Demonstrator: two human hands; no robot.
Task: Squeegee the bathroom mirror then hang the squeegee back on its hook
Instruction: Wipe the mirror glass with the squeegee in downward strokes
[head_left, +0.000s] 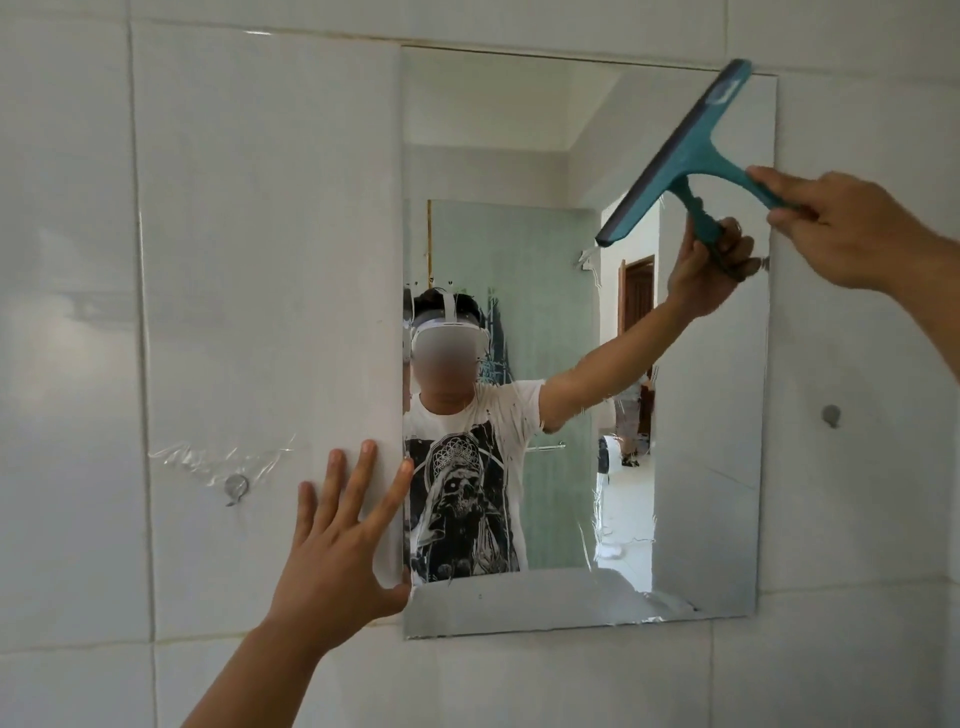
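A frameless rectangular mirror hangs on the white tiled wall, with water streaks on its left and lower parts. My right hand grips the handle of a teal squeegee, whose blade lies tilted against the mirror's upper right corner. My left hand is pressed flat with fingers spread on the tile, touching the mirror's lower left edge. A small metal hook sits on the wall left of the mirror, under a piece of clear tape. The mirror reflects a person with a raised arm.
A second small metal stud is fixed to the tile right of the mirror. White wall tiles with grout lines surround the mirror on all sides.
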